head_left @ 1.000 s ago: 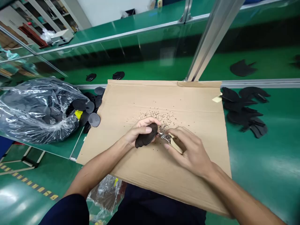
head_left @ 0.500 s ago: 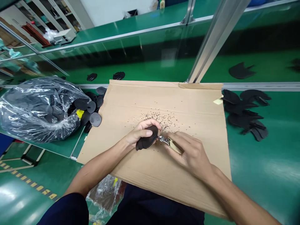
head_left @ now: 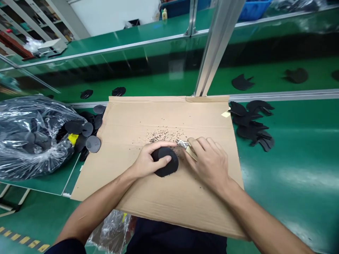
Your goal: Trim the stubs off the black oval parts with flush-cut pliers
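My left hand (head_left: 148, 160) grips a black round rubber-like piece (head_left: 166, 165), with the thumb across its upper face and the fingers behind its far edge. In my right hand (head_left: 209, 158) is a pair of nippers (head_left: 191, 153) with pale yellow handles and short metal jaws. The jaws point left, close to the tip of my left index finger, above the piece's right edge. Many tiny black scraps (head_left: 166, 134) lie scattered on the cardboard sheet (head_left: 127, 113) under and beyond my hands.
At the left, a clear plastic bag (head_left: 31, 137) spills black discs (head_left: 93, 144) beside the cardboard. Several flat black pieces (head_left: 249, 123) are piled on the green table (head_left: 291, 162) at the right. A metal post (head_left: 218, 46) rises behind the cardboard, next to a reflective panel.
The black piece has turned from tilted to flatter, showing its broad face. My left index finger has straightened along its far edge. The nippers have come away slightly, and the view has shifted right.
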A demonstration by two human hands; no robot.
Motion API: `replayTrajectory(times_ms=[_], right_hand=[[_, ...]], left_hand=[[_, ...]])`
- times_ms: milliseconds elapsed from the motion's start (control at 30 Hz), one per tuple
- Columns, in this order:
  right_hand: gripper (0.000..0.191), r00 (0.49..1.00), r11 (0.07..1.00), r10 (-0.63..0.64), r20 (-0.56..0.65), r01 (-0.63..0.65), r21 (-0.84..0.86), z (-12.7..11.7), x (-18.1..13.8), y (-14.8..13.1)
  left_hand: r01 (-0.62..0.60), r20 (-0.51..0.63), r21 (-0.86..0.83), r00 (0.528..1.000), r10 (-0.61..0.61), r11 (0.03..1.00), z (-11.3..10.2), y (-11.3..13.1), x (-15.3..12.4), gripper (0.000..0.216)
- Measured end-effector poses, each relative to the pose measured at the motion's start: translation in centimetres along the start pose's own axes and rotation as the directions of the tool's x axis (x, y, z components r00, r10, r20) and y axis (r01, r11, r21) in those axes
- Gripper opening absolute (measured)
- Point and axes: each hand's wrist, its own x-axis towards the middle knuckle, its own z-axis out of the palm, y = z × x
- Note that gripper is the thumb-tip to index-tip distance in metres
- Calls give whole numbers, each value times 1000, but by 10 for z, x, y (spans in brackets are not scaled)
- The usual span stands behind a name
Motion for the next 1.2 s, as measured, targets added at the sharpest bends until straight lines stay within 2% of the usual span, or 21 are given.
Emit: replayTrajectory(times_ms=[67, 133, 267, 367, 433, 500, 567, 633, 800, 933, 1067, 1200], right_hand=[[23, 1000, 999, -4, 20, 5, -45, -1, 0, 0], [23, 999, 998, -2, 47, 5, -56, -1, 0, -1], [23, 997, 1000, 18, 78, -16, -24, -1, -1, 0], [26, 997, 999, 35, 70, -37, 24, 0, 0, 1], [28, 998, 997, 30, 62, -34, 69, 1, 1, 1], [28, 998, 993, 6, 58, -13, 119, 1, 2, 0], [29, 999, 987, -23, 50, 14, 160, 1, 2, -2], [29, 999, 983, -40, 37, 32, 182, 1, 0, -5], [29, 995, 980, -87, 43, 78, 182, 1, -3, -9], [19, 988, 974, -150, 29, 142, 176, 3, -3, -7], [16, 994, 979, -112, -8, 111, 170, 3, -3, -4], [16, 993, 978, -115, 12, 111, 176, 1, -3, -4]], left_hand=[[-8, -22, 90, 1000, 10, 996, 4, 3, -2, 34], [15, -79, 89, 997, -8, 996, 7, 6, -2, 35], [89, -262, -50, 960, -100, 995, 8, 5, 1, 26], [102, -323, -252, 928, -184, 962, 6, 2, 6, 18], [120, -294, -441, 917, -269, 890, 5, 0, 10, 25], [171, -207, -596, 911, -356, 784, 3, 0, 15, 25], [216, -129, -685, 904, -408, 696, 1, 1, 19, 22], [222, -103, -732, 898, -427, 644, -1, 3, 21, 25], [223, -79, -786, 888, -452, 576, -1, 5, 21, 24], [292, 14, -796, 885, -466, 531, 3, 4, 17, 20], [357, 96, -779, 880, -464, 515, 6, 2, 12, 19], [386, 130, -765, 876, -464, 515, 7, 0, 10, 23]])
